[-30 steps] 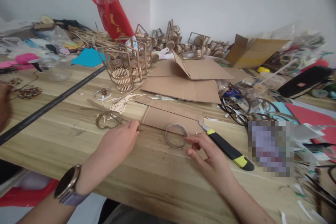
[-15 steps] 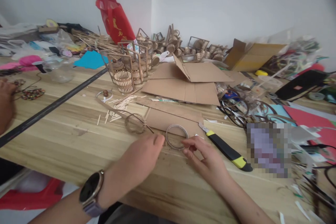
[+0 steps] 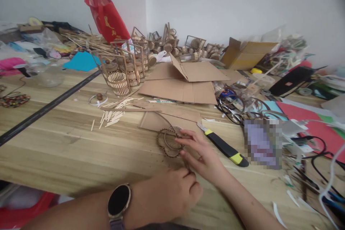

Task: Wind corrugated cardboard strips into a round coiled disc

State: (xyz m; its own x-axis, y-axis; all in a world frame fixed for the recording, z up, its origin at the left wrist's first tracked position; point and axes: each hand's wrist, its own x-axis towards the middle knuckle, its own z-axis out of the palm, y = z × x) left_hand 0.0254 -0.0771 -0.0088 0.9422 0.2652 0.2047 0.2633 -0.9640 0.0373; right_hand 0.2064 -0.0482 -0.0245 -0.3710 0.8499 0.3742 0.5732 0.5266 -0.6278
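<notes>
My left hand (image 3: 172, 194), with a watch on the wrist, is curled near the table's front edge; its fingertips are partly hidden. My right hand (image 3: 201, 156) has its thumb and fingers around the right side of a pale ring (image 3: 166, 140). A dark notched ring (image 3: 158, 145) overlaps this pale ring, and a thin brown strip (image 3: 163, 116) runs up from them. Just beyond lies a flat cardboard piece (image 3: 151, 120). The black and yellow utility knife (image 3: 222, 146) lies to the right of my right hand.
Small woven baskets (image 3: 118, 83) with tall handles stand behind loose short sticks (image 3: 114, 115). Cardboard sheets (image 3: 178, 91) lie mid-table. A long black bar (image 3: 51, 104) crosses the left side. Coiled dark strips (image 3: 231, 107), papers and cables crowd the right.
My left hand has moved right and nearer to me. The notched ring has moved right and now overlaps the pale ring. Another hand at the left edge is gone from view.
</notes>
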